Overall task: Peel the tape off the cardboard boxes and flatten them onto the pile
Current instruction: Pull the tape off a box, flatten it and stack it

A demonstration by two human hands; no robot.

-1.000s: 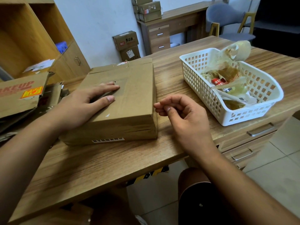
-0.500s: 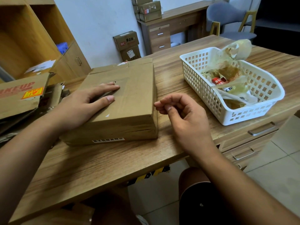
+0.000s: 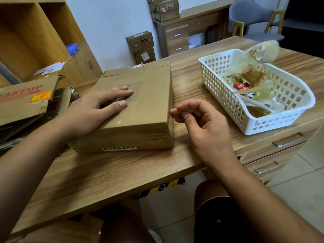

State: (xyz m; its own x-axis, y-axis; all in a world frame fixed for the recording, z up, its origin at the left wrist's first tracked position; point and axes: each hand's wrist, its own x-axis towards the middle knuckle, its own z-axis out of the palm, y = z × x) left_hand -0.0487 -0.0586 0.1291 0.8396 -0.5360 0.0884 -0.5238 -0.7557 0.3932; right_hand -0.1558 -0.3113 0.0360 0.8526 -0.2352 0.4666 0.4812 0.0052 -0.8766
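Beside box [image 3: 140, 109] edge, right hand [image 3: 201, 123] pinching.

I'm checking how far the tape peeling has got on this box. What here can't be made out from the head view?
- Tape at the right hand: pinched fingertips hide any strip; too small to tell.
- Cardboard box top under the left hand: covered by the palm.
- Box's front label: print blurred.
- Flattened pile: cut off by the left edge.
- White basket contents: crumpled, indistinct.

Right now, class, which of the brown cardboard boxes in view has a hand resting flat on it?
The closed brown cardboard box on the wooden desk: the left hand presses its top. The others stand untouched by the wall.
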